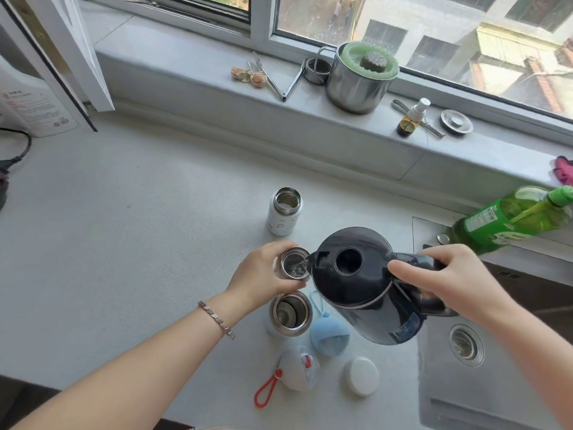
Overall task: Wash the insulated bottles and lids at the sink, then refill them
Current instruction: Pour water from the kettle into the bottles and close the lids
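Left of the sink (440, 367), kettle (350, 293) fills held bottle (296, 263); green label (485, 220) unreadable.

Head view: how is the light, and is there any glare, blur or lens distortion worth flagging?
Head view: even daylight from the window, shadows faint; the buildings outside look washed out; mild glare on the steel pot; wide-angle stretch toward the edges, where the soap bottle leans; left hand, bottle, right hand and kettle look sharp.
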A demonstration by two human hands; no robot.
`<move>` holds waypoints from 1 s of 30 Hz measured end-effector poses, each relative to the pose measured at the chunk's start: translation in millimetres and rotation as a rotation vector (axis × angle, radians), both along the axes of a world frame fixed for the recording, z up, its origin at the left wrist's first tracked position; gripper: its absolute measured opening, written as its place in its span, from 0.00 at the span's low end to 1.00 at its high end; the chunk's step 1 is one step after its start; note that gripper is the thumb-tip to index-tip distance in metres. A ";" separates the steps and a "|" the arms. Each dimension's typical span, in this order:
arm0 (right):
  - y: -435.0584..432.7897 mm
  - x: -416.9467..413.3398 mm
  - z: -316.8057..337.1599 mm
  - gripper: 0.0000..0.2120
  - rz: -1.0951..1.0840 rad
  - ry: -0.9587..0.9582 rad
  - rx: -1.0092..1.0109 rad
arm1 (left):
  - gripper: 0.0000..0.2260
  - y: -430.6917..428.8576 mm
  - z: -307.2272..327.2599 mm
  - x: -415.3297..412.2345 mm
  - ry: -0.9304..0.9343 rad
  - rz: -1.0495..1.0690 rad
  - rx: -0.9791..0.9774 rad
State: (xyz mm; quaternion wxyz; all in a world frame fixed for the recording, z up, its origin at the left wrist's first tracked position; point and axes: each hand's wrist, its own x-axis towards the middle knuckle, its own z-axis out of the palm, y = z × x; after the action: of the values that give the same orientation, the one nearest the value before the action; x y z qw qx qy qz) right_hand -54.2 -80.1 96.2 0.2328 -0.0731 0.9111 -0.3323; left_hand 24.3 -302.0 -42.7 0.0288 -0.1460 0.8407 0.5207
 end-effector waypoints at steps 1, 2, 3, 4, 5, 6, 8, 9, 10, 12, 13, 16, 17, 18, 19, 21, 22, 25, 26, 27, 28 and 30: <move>2.9 -0.4 -3.3 0.21 -0.030 -0.011 -0.035 | 0.24 0.7 0.6 0.1 0.007 0.014 0.008; 5.9 -0.6 -6.5 0.21 -0.054 -0.021 -0.078 | 0.24 1.2 0.8 -0.1 0.013 0.028 0.013; 7.9 -0.1 -8.2 0.22 -0.076 -0.029 -0.130 | 0.23 1.6 1.3 -0.7 0.018 0.047 0.017; 9.7 1.0 -9.5 0.22 -0.095 -0.034 -0.185 | 0.22 0.9 0.7 -2.0 0.020 0.070 0.024; 10.8 2.5 -9.7 0.21 -0.108 -0.028 -0.234 | 0.21 0.2 1.3 -3.7 0.023 0.099 0.032; 11.9 4.3 -10.4 0.18 -0.121 -0.017 -0.277 | 0.20 -2.0 1.0 -6.0 0.024 0.132 0.034; 16.7 5.9 -15.0 0.18 -0.160 0.020 -0.331 | 0.19 -6.9 3.1 -10.7 0.026 0.208 0.023; 20.1 5.9 -18.3 0.20 -0.179 0.048 -0.346 | 0.19 -9.6 5.0 -13.2 0.031 0.250 0.018; 23.4 5.5 -21.3 0.24 -0.195 0.070 -0.352 | 0.17 -13.1 7.0 -15.5 0.049 0.293 0.012; 28.1 4.9 -26.5 0.26 -0.223 0.095 -0.367 | 0.16 -21.4 12.2 -20.8 0.092 0.366 -0.012; 29.4 5.0 -27.9 0.25 -0.231 0.094 -0.381 | 0.17 -26.4 14.6 -24.0 0.110 0.398 -0.026; 31.2 6.4 -29.0 0.22 -0.237 0.078 -0.409 | 0.16 -44.5 16.1 -34.9 0.110 0.469 -0.086; 30.9 7.3 -28.2 0.20 -0.240 0.062 -0.422 | 0.16 -50.5 15.6 -38.0 0.105 0.482 -0.104; 30.5 8.8 -26.7 0.17 -0.250 0.040 -0.437 | 0.15 -56.0 14.4 -40.4 0.100 0.492 -0.108; 29.8 9.9 -24.8 0.16 -0.263 0.018 -0.451 | 0.14 -59.9 14.9 -42.6 0.096 0.498 -0.095; 30.1 11.2 -22.0 0.17 -0.268 -0.006 -0.468 | 0.14 -66.0 13.5 -45.9 0.089 0.498 -0.081; 31.6 11.5 -22.0 0.19 -0.268 -0.007 -0.463 | 0.14 -67.8 12.5 -46.7 0.080 0.495 -0.090; 35.4 14.1 -21.9 0.23 -0.276 -0.012 -0.416 | 0.22 -72.3 8.9 -48.8 0.013 0.475 -0.106; 35.9 15.2 -21.2 0.22 -0.273 -0.019 -0.395 | 0.27 -72.5 9.0 -48.5 -0.023 0.460 -0.114; 36.2 16.3 -20.6 0.22 -0.270 -0.023 -0.380 | 0.34 -70.7 11.9 -46.2 -0.050 0.442 -0.152; 36.8 17.5 -19.9 0.22 -0.263 -0.023 -0.372 | 0.39 -66.9 16.1 -41.3 -0.049 0.424 -0.221; 36.7 19.6 -16.7 0.21 -0.213 -0.006 -0.356 | 0.46 -53.9 23.4 -23.2 0.055 0.331 -0.318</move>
State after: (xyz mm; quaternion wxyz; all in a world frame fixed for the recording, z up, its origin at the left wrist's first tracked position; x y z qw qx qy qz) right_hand -34.6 -43.4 79.4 0.1823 -0.0151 0.8399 -0.5109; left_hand 1.1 -355.9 -19.3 -0.1033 -0.2705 0.8773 0.3828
